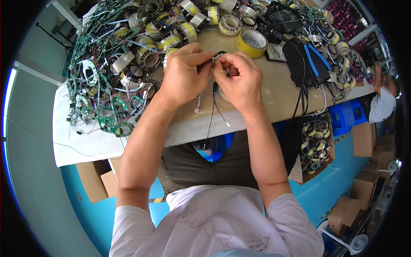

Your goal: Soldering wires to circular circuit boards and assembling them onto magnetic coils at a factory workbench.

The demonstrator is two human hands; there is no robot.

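Over the brown mat on the table, my left hand [184, 73] and my right hand [240, 78] meet, fingertips pinched together. Between them shows the edge of a small green circuit board [220, 54], mostly covered by the fingers. Below the hands hang a black cable [212, 112] with a pale tip and a thin lead ending in a white connector [197, 110]. A rounded pale part behind my right hand is largely hidden. Just beyond that hand lies a roll of yellow tape [251, 43].
Ring-shaped green boards with wires [90, 72] heap up at left; wound motor coils [187, 32] lie beyond. At right are blue-handled pliers [317, 61], a black fan [283, 19] and cables. A carton of coils [317, 143] and a blue stool [342, 116] stand beside the table. Another person [382, 100] is at far right.
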